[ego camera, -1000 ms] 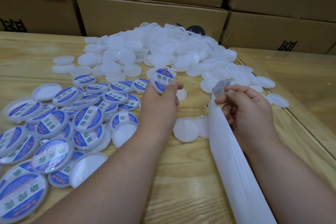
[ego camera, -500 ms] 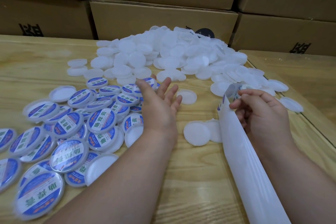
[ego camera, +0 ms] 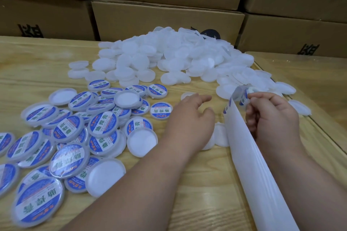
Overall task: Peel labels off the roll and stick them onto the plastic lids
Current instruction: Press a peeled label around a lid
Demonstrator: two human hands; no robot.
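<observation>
A single head-worn wide-angle camera looks forward and steeply down, close over the pale wooden desk [ego camera: 56, 65], facing stacked brown cardboard boxes [ego camera: 165, 20] along the far edge.

Wooden table against a wall of cartons

A pale wood-grain table [ego camera: 47, 65] fills the foreground, with a second tabletop [ego camera: 309, 73] butted against its right edge. Behind both, brown cardboard boxes [ego camera: 165, 18] are stacked high, black characters printed on several faces, under soft, even light.
</observation>
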